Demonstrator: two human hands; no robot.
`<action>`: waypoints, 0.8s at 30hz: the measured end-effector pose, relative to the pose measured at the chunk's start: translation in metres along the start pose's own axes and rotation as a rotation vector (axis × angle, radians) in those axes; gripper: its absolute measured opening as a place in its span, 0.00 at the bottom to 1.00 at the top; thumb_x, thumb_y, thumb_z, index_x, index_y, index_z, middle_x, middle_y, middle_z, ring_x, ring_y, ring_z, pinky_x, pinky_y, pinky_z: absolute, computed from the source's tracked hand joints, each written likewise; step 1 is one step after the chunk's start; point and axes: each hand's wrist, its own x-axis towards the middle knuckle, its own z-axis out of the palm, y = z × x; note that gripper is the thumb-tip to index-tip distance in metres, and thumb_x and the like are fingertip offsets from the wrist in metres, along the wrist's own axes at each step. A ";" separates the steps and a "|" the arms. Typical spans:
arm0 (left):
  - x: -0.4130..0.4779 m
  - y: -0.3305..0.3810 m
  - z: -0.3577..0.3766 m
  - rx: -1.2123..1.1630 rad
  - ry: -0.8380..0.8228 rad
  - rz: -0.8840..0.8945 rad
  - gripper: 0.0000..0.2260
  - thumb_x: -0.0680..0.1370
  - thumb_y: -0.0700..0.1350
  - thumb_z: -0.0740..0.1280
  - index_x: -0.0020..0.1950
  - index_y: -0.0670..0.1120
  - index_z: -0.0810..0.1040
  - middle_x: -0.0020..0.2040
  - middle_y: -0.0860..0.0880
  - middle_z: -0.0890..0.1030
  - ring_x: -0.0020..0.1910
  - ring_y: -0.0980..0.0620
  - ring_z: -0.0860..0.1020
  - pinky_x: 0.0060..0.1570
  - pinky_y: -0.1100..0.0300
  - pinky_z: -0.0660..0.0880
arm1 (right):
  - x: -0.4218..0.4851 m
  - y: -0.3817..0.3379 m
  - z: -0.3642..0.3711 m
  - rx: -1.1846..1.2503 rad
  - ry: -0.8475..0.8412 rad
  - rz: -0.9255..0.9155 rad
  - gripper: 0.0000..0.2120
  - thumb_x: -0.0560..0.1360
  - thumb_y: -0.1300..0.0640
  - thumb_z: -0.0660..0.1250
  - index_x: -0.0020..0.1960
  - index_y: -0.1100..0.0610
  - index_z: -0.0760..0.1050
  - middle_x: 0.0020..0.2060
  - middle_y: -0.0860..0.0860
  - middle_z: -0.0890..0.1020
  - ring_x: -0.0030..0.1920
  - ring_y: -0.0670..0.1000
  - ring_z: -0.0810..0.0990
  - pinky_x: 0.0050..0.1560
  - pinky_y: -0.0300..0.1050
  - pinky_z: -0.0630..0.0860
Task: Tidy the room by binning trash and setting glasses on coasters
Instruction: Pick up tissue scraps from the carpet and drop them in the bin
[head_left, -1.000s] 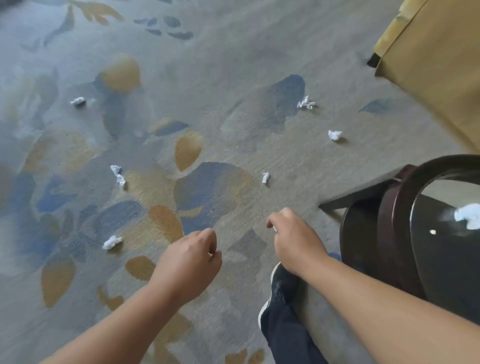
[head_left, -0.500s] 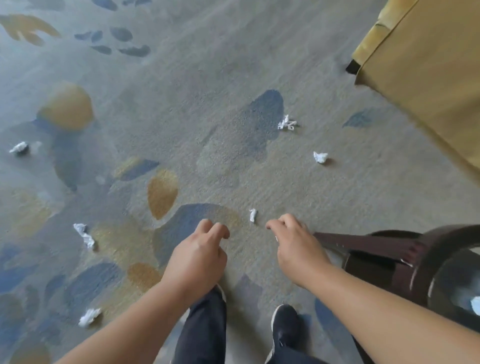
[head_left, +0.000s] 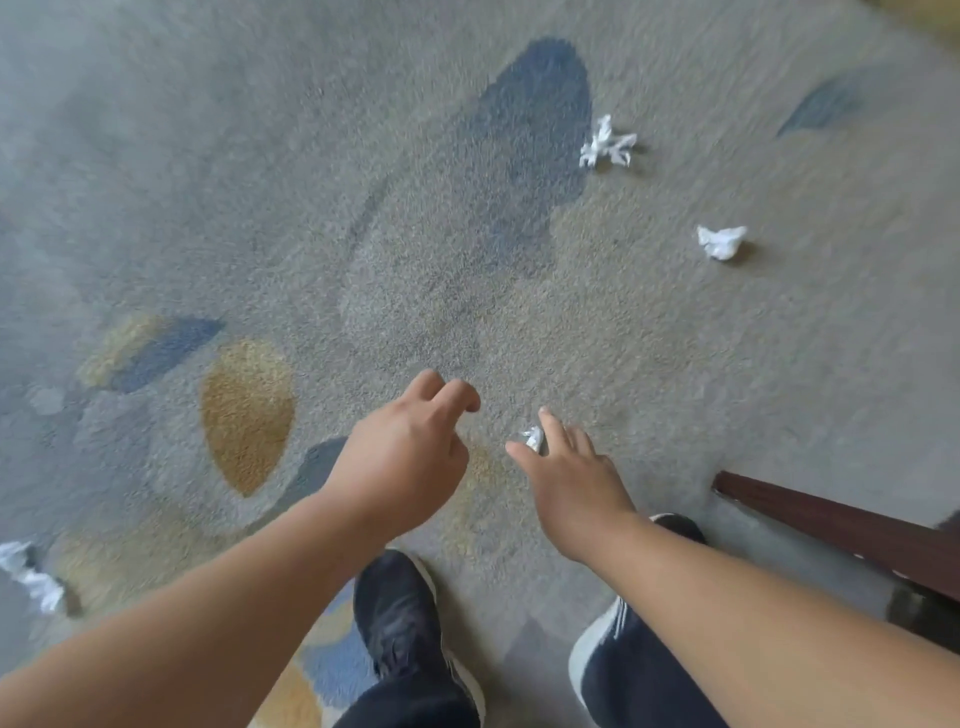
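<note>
Paper scrap (head_left: 532, 436) lies on carpet (head_left: 467, 260) between spread thumb and forefinger of right hand (head_left: 571, 478), grip open, not yet pinching; left hand (head_left: 405, 457) farther off, loosely curled, empty.

Patterned carpet floor, looking straight down, edges blurring.
Grey-beige carpet (head_left: 363, 234) is filling the frame. A dark blue patch (head_left: 530, 130) is sitting upper centre, and an ochre oval (head_left: 247, 415) is lying left of centre under a blue-and-tan streak (head_left: 150, 353). A dark wooden furniture edge (head_left: 831, 525) is cutting in at lower right. Soft, even light is falling, throwing only faint shadows.
</note>
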 end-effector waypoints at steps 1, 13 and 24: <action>0.014 -0.007 0.014 0.004 -0.004 0.009 0.14 0.75 0.41 0.60 0.60 0.51 0.72 0.54 0.51 0.73 0.42 0.47 0.77 0.39 0.50 0.77 | 0.014 0.006 0.012 -0.011 -0.018 -0.001 0.32 0.74 0.68 0.58 0.73 0.47 0.56 0.77 0.58 0.42 0.73 0.64 0.51 0.64 0.60 0.67; 0.092 -0.038 0.070 0.043 -0.052 0.095 0.13 0.74 0.41 0.63 0.57 0.51 0.75 0.52 0.52 0.74 0.35 0.49 0.77 0.31 0.56 0.72 | 0.108 0.036 0.062 0.039 0.020 -0.051 0.09 0.75 0.67 0.54 0.48 0.59 0.72 0.53 0.57 0.72 0.55 0.59 0.72 0.48 0.51 0.70; 0.164 0.009 0.028 0.071 0.070 0.179 0.13 0.75 0.42 0.62 0.58 0.52 0.75 0.53 0.53 0.74 0.37 0.49 0.77 0.34 0.58 0.70 | 0.147 0.149 -0.100 0.143 0.417 0.171 0.06 0.73 0.62 0.60 0.42 0.54 0.63 0.45 0.53 0.68 0.44 0.55 0.70 0.41 0.46 0.65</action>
